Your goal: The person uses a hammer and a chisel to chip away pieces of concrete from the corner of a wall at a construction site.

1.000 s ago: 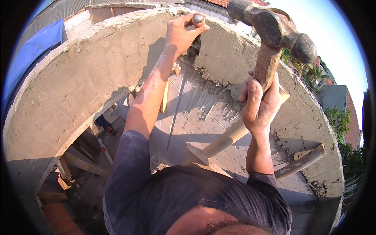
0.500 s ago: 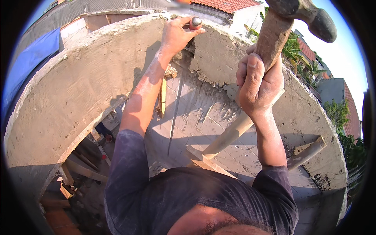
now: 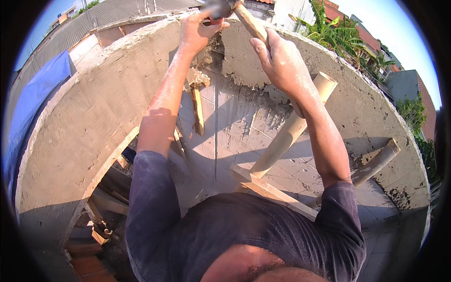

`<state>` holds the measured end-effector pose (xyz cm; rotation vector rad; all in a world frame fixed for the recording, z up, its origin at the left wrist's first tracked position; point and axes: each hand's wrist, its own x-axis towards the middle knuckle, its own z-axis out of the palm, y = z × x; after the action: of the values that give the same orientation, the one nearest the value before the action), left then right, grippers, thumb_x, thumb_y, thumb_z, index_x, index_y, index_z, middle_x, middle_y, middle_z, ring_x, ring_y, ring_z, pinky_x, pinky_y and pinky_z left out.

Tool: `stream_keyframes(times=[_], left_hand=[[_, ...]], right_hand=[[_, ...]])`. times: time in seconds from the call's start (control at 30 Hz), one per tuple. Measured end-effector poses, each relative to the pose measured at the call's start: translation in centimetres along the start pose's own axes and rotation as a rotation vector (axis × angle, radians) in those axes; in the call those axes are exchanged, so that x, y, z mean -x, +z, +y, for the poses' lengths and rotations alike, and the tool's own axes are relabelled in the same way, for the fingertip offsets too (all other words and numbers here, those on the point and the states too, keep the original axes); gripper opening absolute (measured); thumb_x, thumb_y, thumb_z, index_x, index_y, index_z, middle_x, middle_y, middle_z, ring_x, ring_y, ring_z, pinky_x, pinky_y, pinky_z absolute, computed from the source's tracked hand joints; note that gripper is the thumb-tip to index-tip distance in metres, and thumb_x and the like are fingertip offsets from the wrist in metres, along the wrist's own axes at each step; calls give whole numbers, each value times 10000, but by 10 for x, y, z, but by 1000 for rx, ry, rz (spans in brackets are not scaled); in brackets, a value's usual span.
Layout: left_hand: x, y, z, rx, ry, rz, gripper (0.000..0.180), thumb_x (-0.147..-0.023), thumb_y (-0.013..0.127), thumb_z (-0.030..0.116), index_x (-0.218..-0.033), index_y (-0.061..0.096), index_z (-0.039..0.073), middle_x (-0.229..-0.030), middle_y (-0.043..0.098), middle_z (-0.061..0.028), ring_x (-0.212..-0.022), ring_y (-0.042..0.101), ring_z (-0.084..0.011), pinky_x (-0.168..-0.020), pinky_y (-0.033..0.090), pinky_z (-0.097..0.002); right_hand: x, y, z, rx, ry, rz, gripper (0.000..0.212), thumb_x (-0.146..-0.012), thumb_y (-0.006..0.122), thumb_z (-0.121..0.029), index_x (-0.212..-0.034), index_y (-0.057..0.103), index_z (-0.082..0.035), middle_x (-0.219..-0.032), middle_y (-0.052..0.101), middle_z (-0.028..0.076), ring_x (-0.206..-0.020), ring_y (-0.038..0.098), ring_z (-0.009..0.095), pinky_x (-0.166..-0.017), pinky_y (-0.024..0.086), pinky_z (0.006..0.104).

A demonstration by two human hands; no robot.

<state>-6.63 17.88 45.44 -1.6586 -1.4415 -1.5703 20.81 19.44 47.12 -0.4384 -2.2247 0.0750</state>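
My left hand (image 3: 195,34) is closed around a chisel (image 3: 217,21) with a reddish grip, held at the top of the rough mortar wall (image 3: 98,113). Much of the chisel is hidden behind the hammer head and my fingers. My right hand (image 3: 285,61) grips the wooden handle (image 3: 252,21) of a hammer. Its blurred metal head (image 3: 217,8) is over the chisel's end and appears to meet it. Below my left hand, a broken, dark gap (image 3: 213,51) in the mortar exposes crumbly material.
A thick bamboo pole (image 3: 282,141) leans beneath my right forearm, beside a timber piece (image 3: 277,195). A wood strip (image 3: 198,110) hangs under the gap. Another pole (image 3: 376,162) stands at right. Blue tarp (image 3: 40,108) lies beyond the wall; an opening (image 3: 110,188) shows lower left.
My right hand has swung the hammer from raised at upper right down and left to the chisel. The left hand still holds the chisel; the view has shifted slightly.
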Motion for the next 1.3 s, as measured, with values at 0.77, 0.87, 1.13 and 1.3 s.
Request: stream_keyframes(times=[0.77,0.87,1.13,1.3], left_hand=[[-6,6,-18,-107,-144,-122,301,-781,899,330,-948,781,109,-813,766,-21,-744,696,-133,-735,549,-306],[-10,-21,-51,-67,-229,-19,304,-782,901,320,-935,782,86,-825,769,-19,-759,701,-119,-744,552,-295],[-31,-20,-12,-233,-242,13,428,-801,897,354,-1072,792,39,-946,796,-56,-844,729,-99,-825,566,-298],[-31,-9,-23,-345,-195,60,511,-770,889,477,-1069,804,71,-975,794,-97,-878,748,-198,-816,567,-333]], right_hand=[[4,13,5,-44,56,-25,375,-1040,580,-361,-997,542,9,-783,666,283,-829,671,500,-719,522,563],[11,-6,-25,-257,10,94,333,-1046,582,-315,-1014,555,16,-756,653,262,-781,666,485,-695,514,522],[21,-24,-16,-513,23,374,263,-1090,550,-285,-965,575,-55,-607,510,-40,-464,454,32,-426,361,215],[22,-14,-19,-547,83,278,239,-1066,588,-260,-1040,594,-22,-638,509,28,-537,463,96,-504,405,279]])
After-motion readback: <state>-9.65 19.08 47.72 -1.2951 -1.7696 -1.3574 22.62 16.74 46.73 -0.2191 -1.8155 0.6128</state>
